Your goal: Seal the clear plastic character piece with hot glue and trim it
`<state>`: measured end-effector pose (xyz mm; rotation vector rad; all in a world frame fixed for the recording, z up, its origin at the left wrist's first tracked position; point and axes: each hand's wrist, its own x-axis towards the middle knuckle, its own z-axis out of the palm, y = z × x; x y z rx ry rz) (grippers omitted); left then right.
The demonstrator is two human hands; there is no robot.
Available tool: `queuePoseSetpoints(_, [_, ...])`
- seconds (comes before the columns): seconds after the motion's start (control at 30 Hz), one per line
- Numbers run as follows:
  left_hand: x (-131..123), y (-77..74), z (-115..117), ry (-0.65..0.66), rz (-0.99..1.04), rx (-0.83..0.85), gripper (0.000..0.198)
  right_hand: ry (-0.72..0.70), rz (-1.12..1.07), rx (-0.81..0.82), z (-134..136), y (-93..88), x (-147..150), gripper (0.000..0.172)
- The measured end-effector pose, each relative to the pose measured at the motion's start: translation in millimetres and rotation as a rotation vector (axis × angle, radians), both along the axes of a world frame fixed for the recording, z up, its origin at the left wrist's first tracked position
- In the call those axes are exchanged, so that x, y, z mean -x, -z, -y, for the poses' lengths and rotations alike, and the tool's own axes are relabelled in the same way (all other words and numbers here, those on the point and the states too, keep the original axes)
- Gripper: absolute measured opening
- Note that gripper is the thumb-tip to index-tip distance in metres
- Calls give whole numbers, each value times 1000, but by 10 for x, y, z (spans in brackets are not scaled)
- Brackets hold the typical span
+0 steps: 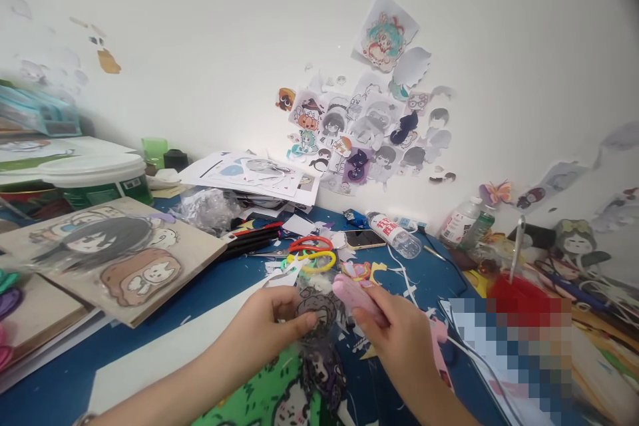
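From where I stand, the work looks partway along. Finished pictures are already stuck on the board (164, 233) to the left and all over the wall (324, 26), while the grey cutout (319, 303) is in the fingers, not set down anywhere. Paper scraps around the scissors (319, 261) suggest plenty of cutting is done; how much is left I can't tell.

The left hand (279, 316) pinches the grey cutout between thumb and fingers, just above the tabletop (164, 319), in front of the person. The right hand (399, 326) is closed around a pink tool (357, 296), its rounded end poking out just beside the cutout; what the tool is for, I can't make out.

The cutout is roundish, so a long axis is hard to pick; its face seems turned toward the person. The pink tool plainly runs slantwise, its free end aimed away and to the left, its other end hidden in the palm. Nearer the person, below the grey cutout, are a dark cutout (323, 373) and a green sheet (259, 393).
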<state>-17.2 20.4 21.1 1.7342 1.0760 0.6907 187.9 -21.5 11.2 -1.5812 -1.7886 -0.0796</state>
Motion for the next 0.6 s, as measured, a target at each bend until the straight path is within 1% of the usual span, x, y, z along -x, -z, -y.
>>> queuePoseSetpoints(0.07, [-11, 2, 20, 9, 23, -17, 28, 33, 56, -81, 1, 18, -5, 46])
queuePoseSetpoints(0.1, [-14, 2, 23, 15, 39, -23, 27, 19, 41, -70, -4, 20, -7, 47])
queuePoseSetpoints(0.17, [-16, 0, 15, 32, 89, 6, 26, -52, -55, 15, -20, 14, -13, 47])
queuePoseSetpoints(0.23, [-12, -6, -5, 22, 150, 70, 26, -123, -199, 96, -36, 1, -21, 49])
queuePoseSetpoints(0.33, [0, -24, -30, -54, 290, 170, 31, -174, -380, 174, -51, -13, -28, 49])
queuePoseSetpoints(0.4, [-2, -36, -30, -91, 425, 246, 35, -219, -434, 247, -55, -18, -14, 47])
queuePoseSetpoints(0.47, [-13, -49, -14, -94, 555, 318, 36, -269, -451, 315, -57, -24, 14, 46])
queuePoseSetpoints(0.6, [-35, -76, 42, -72, 706, 407, 32, -315, -484, 411, -45, -40, 75, 44])
